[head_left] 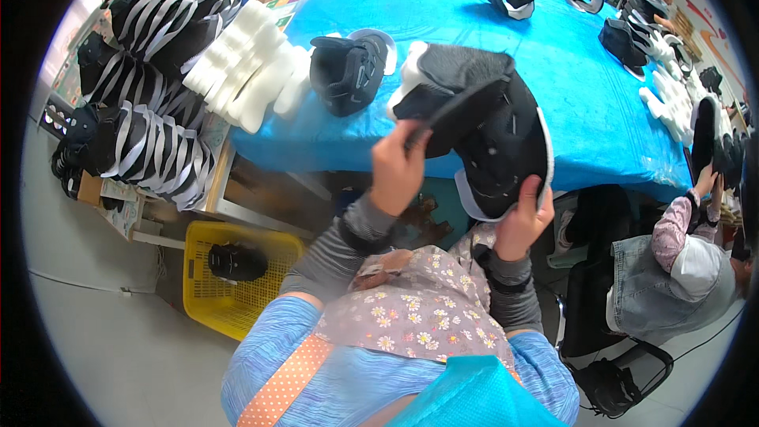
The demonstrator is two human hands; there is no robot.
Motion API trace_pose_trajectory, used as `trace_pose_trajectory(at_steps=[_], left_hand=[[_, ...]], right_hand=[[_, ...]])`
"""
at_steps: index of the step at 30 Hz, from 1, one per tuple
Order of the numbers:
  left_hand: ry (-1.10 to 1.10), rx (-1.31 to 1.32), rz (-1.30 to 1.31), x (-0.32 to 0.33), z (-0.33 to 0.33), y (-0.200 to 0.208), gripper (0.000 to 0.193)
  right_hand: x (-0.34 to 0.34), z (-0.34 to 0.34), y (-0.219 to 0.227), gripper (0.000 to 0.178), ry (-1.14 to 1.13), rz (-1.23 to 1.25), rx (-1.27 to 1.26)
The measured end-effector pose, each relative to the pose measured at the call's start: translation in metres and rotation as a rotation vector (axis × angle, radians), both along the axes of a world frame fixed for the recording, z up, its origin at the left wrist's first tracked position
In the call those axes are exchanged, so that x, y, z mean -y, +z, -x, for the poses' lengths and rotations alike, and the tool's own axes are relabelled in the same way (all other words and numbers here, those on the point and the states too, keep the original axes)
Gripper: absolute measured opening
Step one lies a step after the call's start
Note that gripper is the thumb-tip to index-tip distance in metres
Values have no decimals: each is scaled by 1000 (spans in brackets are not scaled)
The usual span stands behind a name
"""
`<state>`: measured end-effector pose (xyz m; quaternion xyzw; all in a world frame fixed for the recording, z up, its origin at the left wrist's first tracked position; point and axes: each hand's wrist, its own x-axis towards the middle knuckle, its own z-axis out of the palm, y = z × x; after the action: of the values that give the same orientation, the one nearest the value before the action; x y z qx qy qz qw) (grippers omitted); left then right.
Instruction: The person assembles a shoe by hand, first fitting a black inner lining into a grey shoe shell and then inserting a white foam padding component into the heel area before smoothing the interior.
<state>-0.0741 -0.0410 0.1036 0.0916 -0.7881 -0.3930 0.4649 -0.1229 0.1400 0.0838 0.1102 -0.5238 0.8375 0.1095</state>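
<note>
A black cap (490,142) is held up in front of me over the near table edge, with a white band showing along its rim. My left hand (399,166) pinches a dark flap on its left side, perhaps the brim. Around the lower right rim my right hand (523,217) is closed, thumb on the front. A white piece (405,83) shows at the cap's upper left; whether it is inside or behind, I cannot tell. Another black cap (348,75) with a white lining stands on the table, left of the held one.
A blue sheet (403,12) covers the table. White moulded inserts (245,71) and stacked black caps (150,87) crowd the left; more inserts (670,107) lie right. A yellow basket (237,300) with a black item stands on the floor. A co-worker (672,269) sits at right.
</note>
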Motion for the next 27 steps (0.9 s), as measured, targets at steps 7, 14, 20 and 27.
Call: trace_pose_trajectory(at_steps=[7,14,20,27], left_hand=[[36,-37,-126,43,-29,4,17],[193,159,-180,102,-56,7,28],[-1246,340,-404,108,-92,26,44],[-995,553,-541,76,-56,1,41]], right_hand=[[-45,11,-6,32,182,-96,100],[-90,25,-3,36,85,-262,-20],[-153,43,-45,44,50,-119,-207],[-141,37,-21,37,35,-319,-269]])
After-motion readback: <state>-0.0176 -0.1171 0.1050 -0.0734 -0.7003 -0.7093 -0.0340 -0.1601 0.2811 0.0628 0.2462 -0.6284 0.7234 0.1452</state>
